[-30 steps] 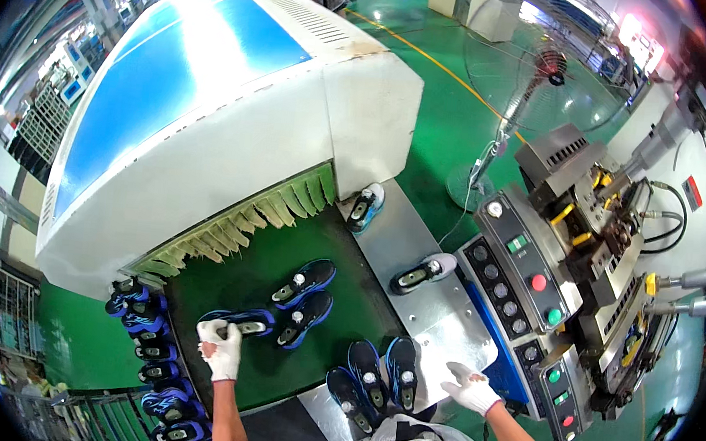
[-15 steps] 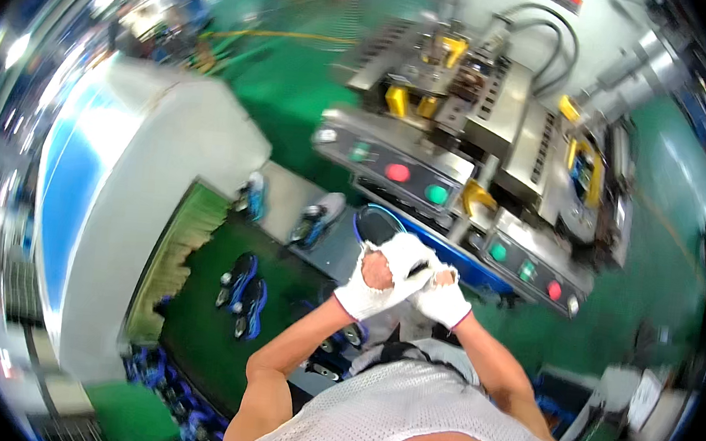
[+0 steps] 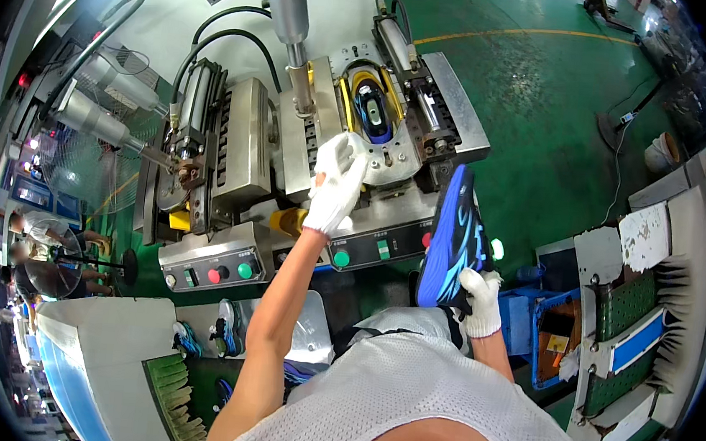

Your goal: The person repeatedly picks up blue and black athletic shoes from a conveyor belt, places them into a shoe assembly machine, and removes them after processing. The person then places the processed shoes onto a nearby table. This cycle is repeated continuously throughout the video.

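My left hand (image 3: 337, 187), in a white glove, reaches over the front of the metal press (image 3: 399, 174). Its fingers are apart and nothing shows in them. Just beyond it, a dark and blue shoe (image 3: 372, 115) sits upright between the yellow pads (image 3: 393, 98) of the press. On the right, my gloved right hand (image 3: 480, 303) grips a blue and black shoe (image 3: 449, 246) near its lower end. That shoe is tilted steeply, with its other end pointing away from me, in front of the control panel's right part.
A metal cylinder (image 3: 284, 4) hangs above the press. Coloured buttons line the panels (image 3: 215, 263). More shoes (image 3: 229, 327) stand at lower left beside a green-bristled conveyor opening (image 3: 174, 398). On the right are a blue crate (image 3: 539, 346) and another brush-edged conveyor (image 3: 627, 345).
My view has swung right, bringing the press in front of me. My hands, close together before, are now apart: the left over the press, the right out at the side with a shoe.
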Demonstrator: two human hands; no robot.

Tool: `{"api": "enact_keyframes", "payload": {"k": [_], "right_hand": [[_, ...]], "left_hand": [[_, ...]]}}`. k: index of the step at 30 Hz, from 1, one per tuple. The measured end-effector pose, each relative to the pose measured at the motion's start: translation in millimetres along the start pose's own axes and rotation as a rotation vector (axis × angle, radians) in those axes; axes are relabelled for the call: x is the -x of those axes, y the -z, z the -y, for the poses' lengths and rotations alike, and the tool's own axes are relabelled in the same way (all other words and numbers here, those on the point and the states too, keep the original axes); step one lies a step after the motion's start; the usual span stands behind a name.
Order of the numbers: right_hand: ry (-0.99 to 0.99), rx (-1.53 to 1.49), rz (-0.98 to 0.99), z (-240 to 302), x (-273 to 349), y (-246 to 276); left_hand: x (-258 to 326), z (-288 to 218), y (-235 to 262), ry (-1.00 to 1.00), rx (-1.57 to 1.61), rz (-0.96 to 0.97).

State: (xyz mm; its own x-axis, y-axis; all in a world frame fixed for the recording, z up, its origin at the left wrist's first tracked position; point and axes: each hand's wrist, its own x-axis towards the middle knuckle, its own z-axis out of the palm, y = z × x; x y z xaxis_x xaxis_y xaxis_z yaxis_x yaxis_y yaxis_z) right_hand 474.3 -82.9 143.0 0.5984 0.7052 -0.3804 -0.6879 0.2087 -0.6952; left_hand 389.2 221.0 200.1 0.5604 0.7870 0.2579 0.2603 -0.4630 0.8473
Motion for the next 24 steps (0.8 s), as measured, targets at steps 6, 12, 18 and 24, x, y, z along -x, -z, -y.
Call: {"api": "enact_keyframes", "payload": {"k": [6,12,18,24], "right_hand": [[-0.003,0.054,-0.153,12,8,25],[0.104,0.046,-0.146,16,24,29],[-0.069,0.049,-0.262,26,5,15],[0.141,0.288,-0.134,36,-57,-41]], "left_hand": [[-142,94,-67,0.339,-0.287,-0.084],[-182,155,-128,0.406,-0.569,-0.185],[-194,100,-76,0.526,-0.183,-0.015],[-113,52,6,0.526,0.309,-0.060]]}}
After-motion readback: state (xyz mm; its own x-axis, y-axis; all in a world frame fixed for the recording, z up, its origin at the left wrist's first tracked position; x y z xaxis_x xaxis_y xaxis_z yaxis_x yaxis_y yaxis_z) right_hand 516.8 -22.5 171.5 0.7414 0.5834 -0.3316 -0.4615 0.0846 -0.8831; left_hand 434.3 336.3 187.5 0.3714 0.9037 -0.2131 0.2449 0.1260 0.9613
